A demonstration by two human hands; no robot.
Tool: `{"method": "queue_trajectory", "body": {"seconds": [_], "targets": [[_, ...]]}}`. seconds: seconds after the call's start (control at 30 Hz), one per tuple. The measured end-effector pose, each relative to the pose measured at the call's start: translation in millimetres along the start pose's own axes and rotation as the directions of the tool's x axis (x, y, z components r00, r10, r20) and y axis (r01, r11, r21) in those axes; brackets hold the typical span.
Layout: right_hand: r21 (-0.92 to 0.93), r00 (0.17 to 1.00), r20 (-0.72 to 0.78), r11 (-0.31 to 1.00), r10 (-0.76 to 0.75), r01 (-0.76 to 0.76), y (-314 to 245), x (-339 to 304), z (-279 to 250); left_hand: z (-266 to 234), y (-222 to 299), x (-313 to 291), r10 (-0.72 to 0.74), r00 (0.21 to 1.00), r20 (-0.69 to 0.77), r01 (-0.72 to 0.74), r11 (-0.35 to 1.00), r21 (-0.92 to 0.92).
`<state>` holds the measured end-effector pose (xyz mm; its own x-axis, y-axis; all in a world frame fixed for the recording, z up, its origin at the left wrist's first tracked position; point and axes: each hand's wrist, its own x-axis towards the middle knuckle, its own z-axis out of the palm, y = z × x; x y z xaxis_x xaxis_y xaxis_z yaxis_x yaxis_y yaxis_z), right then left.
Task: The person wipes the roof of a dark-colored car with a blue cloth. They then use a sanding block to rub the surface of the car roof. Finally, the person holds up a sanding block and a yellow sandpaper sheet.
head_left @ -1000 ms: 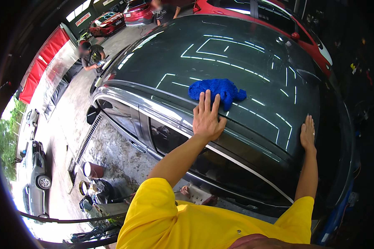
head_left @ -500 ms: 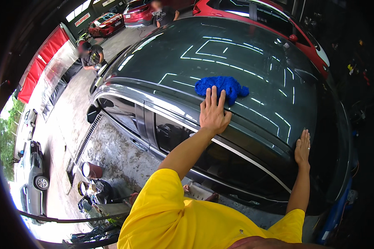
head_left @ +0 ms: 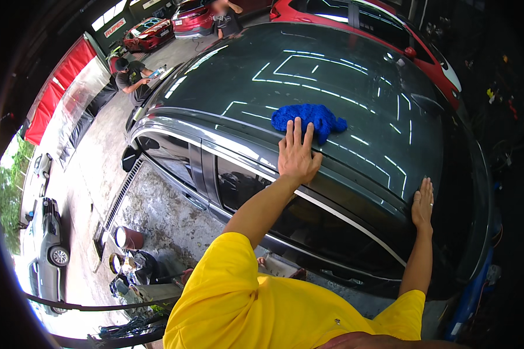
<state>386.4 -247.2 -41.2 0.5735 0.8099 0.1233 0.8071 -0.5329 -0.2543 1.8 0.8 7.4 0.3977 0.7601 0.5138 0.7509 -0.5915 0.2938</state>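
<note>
A crumpled, fluffy blue microfiber cloth [head_left: 308,119] lies on the dark, glossy roof [head_left: 326,64] of a car, near its close edge. My left hand [head_left: 297,156] lies at the roof's side rail with fingers stretched out and apart, its fingertips touching the near side of the cloth. Farther right, my right hand [head_left: 423,205] rests flat against the rear corner of the roof, fingers extended, a ring on one of them. It holds nothing. Below the roof edge run the dark side windows [head_left: 332,232] with a bright trim strip.
A person in dark clothes [head_left: 133,80] stands by the car's front left with a bottle-like object; another person [head_left: 227,22] is beyond. Red cars [head_left: 355,17] stand past the far side. Buckets [head_left: 129,238] and a drain grate [head_left: 122,195] are on the floor at left.
My left hand and the cloth have shifted very slightly left; my right hand stays in place. The person at the front left has straightened up, and the far person has raised an arm.
</note>
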Motion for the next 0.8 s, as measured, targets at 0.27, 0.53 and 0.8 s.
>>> {"method": "queue_trajectory", "body": {"seconds": [0.27, 0.53, 0.8], "targets": [[0.014, 1.0, 0.007, 1.0, 0.019, -0.019, -1.2, -0.2, 0.4, 0.2, 0.3, -0.1, 0.009, 1.0, -0.021, -0.009, 1.0, 0.005], [0.013, 1.0, 0.008, 1.0, 0.021, -0.021, -4.3, -2.0, -1.9, 0.7, 0.5, -0.9, 0.006, 1.0, -0.017, -0.006, 1.0, 0.013], [0.009, 1.0, 0.001, 1.0, 0.019, -0.019, -4.8, -2.1, -1.0, 2.7, -0.3, -1.7, -0.001, 1.0, -0.017, 0.001, 1.0, 0.022]]}}
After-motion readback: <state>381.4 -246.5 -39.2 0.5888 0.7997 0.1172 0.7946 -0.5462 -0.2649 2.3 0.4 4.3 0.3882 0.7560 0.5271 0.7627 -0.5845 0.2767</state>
